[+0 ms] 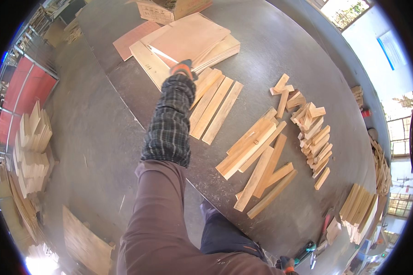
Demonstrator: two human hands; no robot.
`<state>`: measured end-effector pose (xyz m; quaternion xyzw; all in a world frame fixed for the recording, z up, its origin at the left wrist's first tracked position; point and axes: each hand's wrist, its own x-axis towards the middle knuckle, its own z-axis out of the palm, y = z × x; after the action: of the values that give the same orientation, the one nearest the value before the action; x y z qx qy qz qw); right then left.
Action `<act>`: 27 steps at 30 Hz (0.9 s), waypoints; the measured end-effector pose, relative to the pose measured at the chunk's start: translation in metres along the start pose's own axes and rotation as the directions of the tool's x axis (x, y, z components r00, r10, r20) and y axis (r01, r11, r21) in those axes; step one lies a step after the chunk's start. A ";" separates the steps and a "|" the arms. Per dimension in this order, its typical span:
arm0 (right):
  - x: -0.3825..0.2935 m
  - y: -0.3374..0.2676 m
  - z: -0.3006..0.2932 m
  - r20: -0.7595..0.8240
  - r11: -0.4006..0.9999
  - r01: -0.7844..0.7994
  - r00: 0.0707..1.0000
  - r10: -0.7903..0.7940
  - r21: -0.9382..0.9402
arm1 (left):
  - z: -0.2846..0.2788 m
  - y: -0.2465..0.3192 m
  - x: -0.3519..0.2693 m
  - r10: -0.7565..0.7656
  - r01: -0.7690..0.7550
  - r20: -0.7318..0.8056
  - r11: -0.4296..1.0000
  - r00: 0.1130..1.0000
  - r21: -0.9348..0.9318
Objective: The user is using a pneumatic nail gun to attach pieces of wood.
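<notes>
My left hand [183,68], in a dark and orange glove below a plaid sleeve cover, reaches to the near edge of a stack of thin plywood sheets [192,37]. Its fingers are partly hidden, so its grip is unclear. Just beside it, several wooden strips [215,106] lie side by side on the dark tabletop [261,44]. My right hand [286,264], also gloved, is low at the bottom edge, next to a teal and black power tool [305,251]; whether it holds the tool cannot be told. More wooden strips [251,147] lie crossed in a loose pile.
Short wood blocks [313,134] are heaped towards the right side of the table. A cardboard box [172,10] stands beyond the plywood. Bundled wood strips [358,202] are at the lower right. Stacked boards [32,151] stand left, and a plywood sheet [86,237] is at lower left.
</notes>
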<state>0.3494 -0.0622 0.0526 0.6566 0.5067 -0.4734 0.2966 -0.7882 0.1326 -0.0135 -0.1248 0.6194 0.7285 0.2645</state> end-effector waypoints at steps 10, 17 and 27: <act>0.026 0.014 0.015 0.196 0.717 -0.145 0.980 0.011 0.681 | 0.027 0.007 -0.038 -0.110 0.084 -0.061 0.941 0.992 -0.327; 0.026 -0.003 0.037 -0.016 0.856 -0.158 0.982 0.190 0.493 | -0.003 -0.019 -0.073 -0.055 0.085 0.142 0.973 0.988 -0.216; 0.033 -0.024 0.067 -0.042 0.688 -0.156 0.964 0.262 0.709 | -0.134 -0.137 -0.323 -0.141 0.083 0.381 0.983 0.914 0.165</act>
<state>0.3065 -0.1006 -0.0010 0.8046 0.2310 -0.5454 0.0420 -0.4661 -0.0592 0.0099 0.0071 0.5974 0.6753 0.4325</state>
